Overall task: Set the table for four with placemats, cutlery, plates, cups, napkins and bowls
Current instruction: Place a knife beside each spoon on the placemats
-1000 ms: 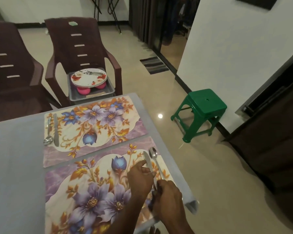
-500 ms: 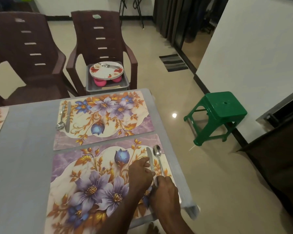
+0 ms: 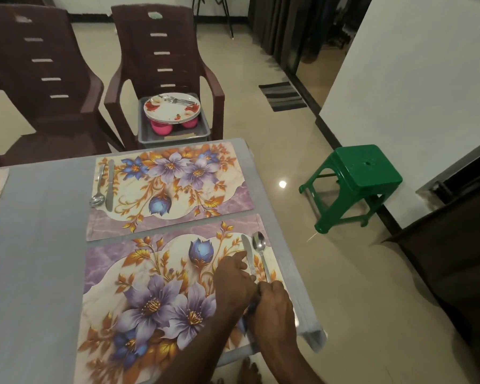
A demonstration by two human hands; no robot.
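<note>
Two floral placemats (image 3: 175, 189) on grey table (image 3: 39, 245), tiled floor (image 3: 330, 273)

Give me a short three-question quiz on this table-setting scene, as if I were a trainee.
1. True or false: the steel spoon lies right of the steel knife on the near floral placemat.
2. Where does the floral white plate sit?
A. grey table
B. grey tray on a brown plastic chair
C. green plastic stool
3. How many placemats carry cutlery?

Key: 1 true; 2 B; 3 two.
</note>
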